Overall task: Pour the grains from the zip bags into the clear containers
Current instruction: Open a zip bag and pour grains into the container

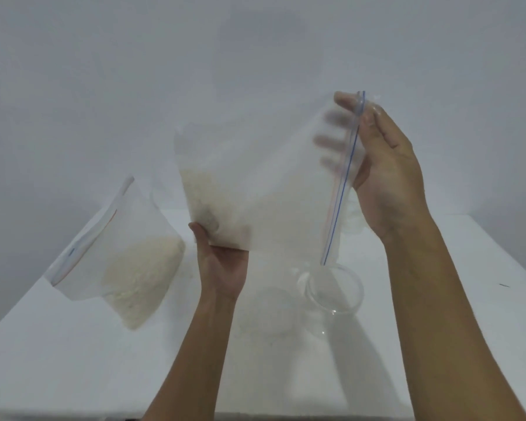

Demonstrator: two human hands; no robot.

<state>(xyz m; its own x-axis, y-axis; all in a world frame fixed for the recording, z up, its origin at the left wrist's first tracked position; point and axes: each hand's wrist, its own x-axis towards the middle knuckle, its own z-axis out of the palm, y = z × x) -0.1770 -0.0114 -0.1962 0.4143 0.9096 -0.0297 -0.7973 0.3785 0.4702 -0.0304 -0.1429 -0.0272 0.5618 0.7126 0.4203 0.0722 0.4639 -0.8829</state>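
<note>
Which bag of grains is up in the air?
The middle bag, with the blue zip line: the left grip holds its bottom corner, the right grip its zip end. The other bag rests on the table at left.

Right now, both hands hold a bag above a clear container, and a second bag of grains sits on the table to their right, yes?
Not quite: in the head view the second bag sits on the table at the left, not the right.

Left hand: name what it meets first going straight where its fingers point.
The held zip bag: the left hand points up into the grain-filled corner it grips. Depth beyond is unclear.
</note>
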